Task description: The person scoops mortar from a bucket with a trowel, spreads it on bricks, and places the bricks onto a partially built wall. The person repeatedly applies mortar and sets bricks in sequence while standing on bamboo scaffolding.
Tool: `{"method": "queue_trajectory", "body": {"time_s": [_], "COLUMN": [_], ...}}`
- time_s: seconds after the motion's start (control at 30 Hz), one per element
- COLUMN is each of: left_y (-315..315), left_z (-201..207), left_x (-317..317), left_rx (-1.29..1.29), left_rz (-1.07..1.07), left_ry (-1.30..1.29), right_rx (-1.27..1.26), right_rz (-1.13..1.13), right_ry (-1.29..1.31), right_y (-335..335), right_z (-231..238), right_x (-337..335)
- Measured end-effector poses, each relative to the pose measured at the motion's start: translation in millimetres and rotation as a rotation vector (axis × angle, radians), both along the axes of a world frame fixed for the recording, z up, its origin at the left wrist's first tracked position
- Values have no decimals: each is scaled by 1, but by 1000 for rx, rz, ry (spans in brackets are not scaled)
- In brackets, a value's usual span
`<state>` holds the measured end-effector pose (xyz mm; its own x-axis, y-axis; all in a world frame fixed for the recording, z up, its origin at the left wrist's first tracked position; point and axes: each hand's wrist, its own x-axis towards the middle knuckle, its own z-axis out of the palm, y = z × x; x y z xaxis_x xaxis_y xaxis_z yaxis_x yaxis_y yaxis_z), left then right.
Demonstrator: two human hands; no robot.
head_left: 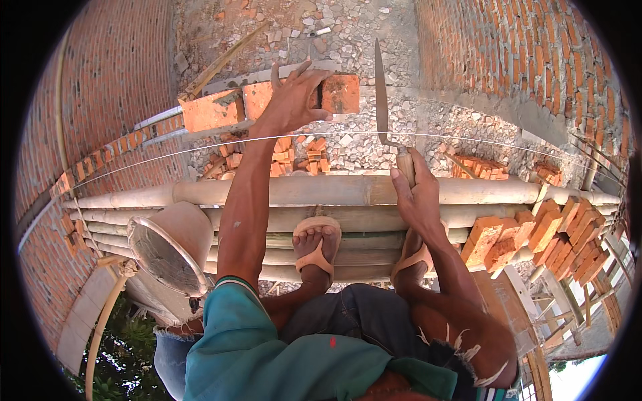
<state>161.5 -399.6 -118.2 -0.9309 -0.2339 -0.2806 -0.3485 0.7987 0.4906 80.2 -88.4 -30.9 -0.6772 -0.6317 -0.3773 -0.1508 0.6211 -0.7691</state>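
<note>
My left hand [292, 99] reaches over a short row of orange bricks on top of the wall, its fingers spread. The hand partly covers the middle brick [257, 97], and its thumb lies close to the right-hand brick [341, 93]. Whether the fingertips touch either brick I cannot tell. Another brick [212, 111] lies at the left of the row, with grey mortar on its face. In my right hand [419, 190] is a trowel [381, 90], gripped by its wooden handle, the long narrow blade pointing away from me. A thin string [361, 133] crosses in front of the bricks.
My sandalled feet stand on bamboo poles [301, 192]. A mortar-stained bucket [175, 244] is tilted at the left, and stacked bricks [568, 234] sit at the right. Rubble [348, 40] and brick piles lie below, between brick walls [528, 53] on both sides.
</note>
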Motion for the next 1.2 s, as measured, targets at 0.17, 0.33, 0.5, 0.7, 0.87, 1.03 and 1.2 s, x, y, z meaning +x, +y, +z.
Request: {"method": "queue_trajectory", "body": {"time_s": [0.17,0.33,0.5,0.7,0.87,1.03,1.2], "left_y": [5,48,73,80,81,122,202], "left_z": [0,-4,-12,-6,-11,5,21], "left_x": [1,16,23,15,23,-8,-75], "left_rx": [-26,-158,-296,-309,-261,-9,863], "left_rz": [12,224,191,262,277,493,1779], "left_ry": [76,393,310,285,331,637,666], "right_rx": [9,221,161,275,544,578,593], "right_rz": [-6,-70,104,244,351,490,352], "right_ry": [-48,-156,51,199,132,63,-242], "right_y": [1,5,4,-50,2,78,76], "right_z": [2,-18,-44,-59,9,123,240], "right_x": [-13,-70,-115,-132,-124,-126,-147]}}
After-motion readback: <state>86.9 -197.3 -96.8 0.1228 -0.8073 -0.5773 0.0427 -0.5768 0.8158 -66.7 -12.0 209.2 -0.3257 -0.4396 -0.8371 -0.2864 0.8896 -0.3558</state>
